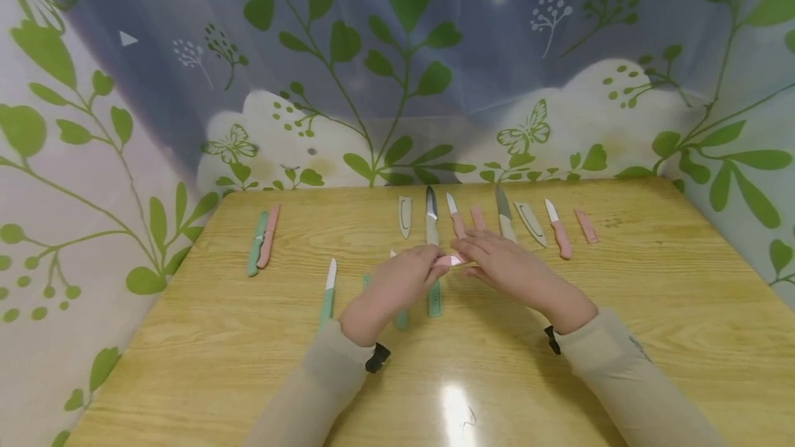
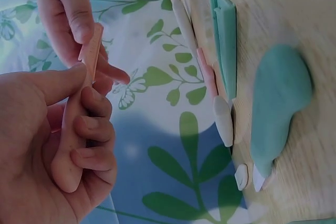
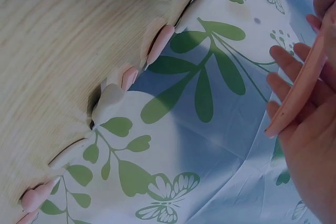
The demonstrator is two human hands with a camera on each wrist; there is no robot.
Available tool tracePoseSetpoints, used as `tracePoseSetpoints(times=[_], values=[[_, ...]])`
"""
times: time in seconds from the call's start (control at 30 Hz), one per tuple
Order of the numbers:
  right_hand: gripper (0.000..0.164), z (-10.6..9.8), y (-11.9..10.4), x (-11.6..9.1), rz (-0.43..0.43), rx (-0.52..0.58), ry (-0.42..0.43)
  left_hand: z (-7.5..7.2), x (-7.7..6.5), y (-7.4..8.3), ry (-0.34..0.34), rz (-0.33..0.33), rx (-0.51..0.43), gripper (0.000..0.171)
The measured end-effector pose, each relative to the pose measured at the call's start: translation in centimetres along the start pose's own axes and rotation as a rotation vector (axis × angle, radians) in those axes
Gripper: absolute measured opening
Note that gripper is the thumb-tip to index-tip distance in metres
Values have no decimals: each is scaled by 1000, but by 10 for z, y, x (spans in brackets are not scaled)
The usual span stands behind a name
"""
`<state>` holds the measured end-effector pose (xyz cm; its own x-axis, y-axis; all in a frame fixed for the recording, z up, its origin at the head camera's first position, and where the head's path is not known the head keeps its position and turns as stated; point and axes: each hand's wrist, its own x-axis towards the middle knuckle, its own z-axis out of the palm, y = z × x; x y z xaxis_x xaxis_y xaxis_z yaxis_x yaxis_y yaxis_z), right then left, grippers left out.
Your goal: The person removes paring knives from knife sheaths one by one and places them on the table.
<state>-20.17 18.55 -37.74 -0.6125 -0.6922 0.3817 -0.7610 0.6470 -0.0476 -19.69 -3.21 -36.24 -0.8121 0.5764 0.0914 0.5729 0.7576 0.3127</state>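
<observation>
My left hand (image 1: 397, 278) curls its fingers around the handle of a pink knife (image 2: 68, 161), as the left wrist view shows. Opposite it, my right hand (image 1: 512, 271) pinches a pink knife sheath (image 2: 93, 48), thumb on one side. Sheath and handle line up end to end above the table, and the blade is mostly hidden between the hands. In the right wrist view the sheath (image 3: 299, 93) lies across the right fingers. Below the left forearm are a green knife (image 1: 328, 299) and a green sheath (image 1: 435, 301); more green pieces are partly covered.
Along the back of the wooden table (image 1: 248, 364) lie beige-handled knives (image 1: 431, 219), beige sheaths (image 1: 405, 216), pink knives (image 1: 559, 230) and pink sheaths (image 1: 586, 225). A green knife (image 1: 256, 247) and a pink one (image 1: 269, 236) lie side by side at left. Leaf-patterned cloth (image 1: 385, 109) hangs behind.
</observation>
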Motion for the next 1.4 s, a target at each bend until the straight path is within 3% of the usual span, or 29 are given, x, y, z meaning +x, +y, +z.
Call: tracePoseSetpoints(times=[0.2,0.83,1.4], values=[[29,1,0,0,-23,60,29,3,0,2,-23,-5,-61,37],[23,0,4,0,-41,84,50,3,1,5,-26,-25,-26,36],[22,-3,4,0,13,159,-19,5,3,6,-52,-47,21,37]])
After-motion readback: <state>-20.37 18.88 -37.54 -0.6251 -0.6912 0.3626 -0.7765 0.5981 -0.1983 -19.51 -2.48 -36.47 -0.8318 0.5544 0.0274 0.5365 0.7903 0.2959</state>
